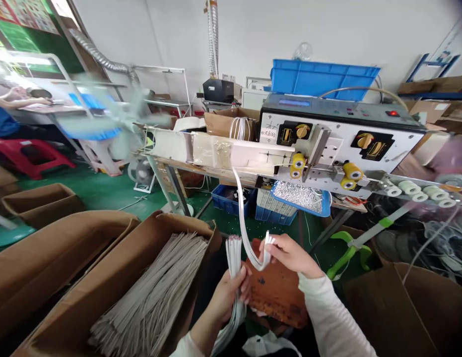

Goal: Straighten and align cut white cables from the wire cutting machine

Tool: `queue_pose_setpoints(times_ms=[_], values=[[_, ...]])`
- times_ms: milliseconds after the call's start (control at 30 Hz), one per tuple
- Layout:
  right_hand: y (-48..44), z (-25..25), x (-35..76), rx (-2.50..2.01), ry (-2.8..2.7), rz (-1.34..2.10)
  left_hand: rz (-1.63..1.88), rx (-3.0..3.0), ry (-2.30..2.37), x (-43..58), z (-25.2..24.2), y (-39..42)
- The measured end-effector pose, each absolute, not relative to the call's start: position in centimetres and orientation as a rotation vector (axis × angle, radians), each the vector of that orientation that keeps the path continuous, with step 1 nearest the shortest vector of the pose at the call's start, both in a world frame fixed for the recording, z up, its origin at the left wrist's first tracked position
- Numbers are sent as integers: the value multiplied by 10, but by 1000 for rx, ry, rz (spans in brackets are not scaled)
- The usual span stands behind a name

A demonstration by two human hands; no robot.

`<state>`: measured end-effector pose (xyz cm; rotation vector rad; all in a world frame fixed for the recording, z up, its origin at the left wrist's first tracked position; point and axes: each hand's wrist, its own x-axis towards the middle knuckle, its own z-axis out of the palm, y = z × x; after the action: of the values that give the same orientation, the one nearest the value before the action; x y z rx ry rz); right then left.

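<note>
My left hand (231, 290) is closed round an upright bundle of white wires (233, 253), whose cut ends stick up above the fingers. Beside it, my right hand (288, 253) pinches the ends of a smaller bunch of white wires (242, 213). This bunch curves down from the pale chute (249, 153) of a wire-cutting machine (338, 134) and bends up into my fingers. Yellow rollers (297, 163) sit on the machine's front. Below my hands is a worn reddish-brown board or stool top (277, 292).
A cardboard box (78, 292) full of cut wires stands at left. A blue tray (301, 198) of small scraps sits under the machine. At right are a green-footed stand (350, 253) and cardboard (390, 307). A blurred fan (119, 114) and a seated person (7, 109) are at far left.
</note>
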<state>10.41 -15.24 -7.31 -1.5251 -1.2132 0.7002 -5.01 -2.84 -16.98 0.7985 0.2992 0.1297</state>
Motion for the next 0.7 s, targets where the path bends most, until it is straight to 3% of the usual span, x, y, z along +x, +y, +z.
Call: queue_pose_setpoints(times_ms=[167, 500, 700], values=[[-167, -81, 89, -1544, -1203, 983, 21, 764, 373, -28, -176, -42], [-159, -127, 107, -1757, -1122, 443, -151, 533, 367, -32, -185, -65], [-157, -143, 102, -1619, -935, 663, -116, 564, 323, -32, -186, -67]])
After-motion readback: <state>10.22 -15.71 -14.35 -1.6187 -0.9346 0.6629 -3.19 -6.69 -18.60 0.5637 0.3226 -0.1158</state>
